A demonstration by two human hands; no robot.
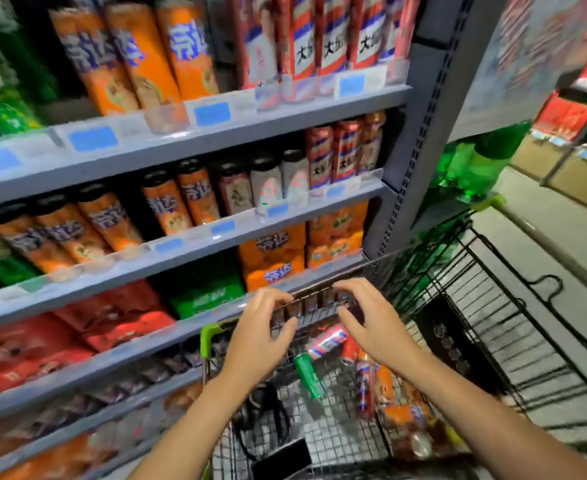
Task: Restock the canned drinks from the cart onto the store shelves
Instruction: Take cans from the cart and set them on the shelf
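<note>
Both of my hands hold one row of dark brown cans [314, 304] above the cart [493, 306]: left hand [261, 327] curled round its left end, right hand [364, 320] round its right end. Row is blurred; labels unreadable. Loose cans lie in the wire-mesh basket: a green can [307, 375], a red-white-blue can [326, 341], orange cans [385, 382]. Grey metal shelves [216, 133] carry orange bottles [139, 57] with Chinese lettering and blue price tags [212, 113].

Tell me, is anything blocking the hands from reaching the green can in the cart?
Nothing visible blocks it. The green can lies exposed on the cart's wire floor, below the left hand and right hand, which are up at the cart's far rim.
</note>
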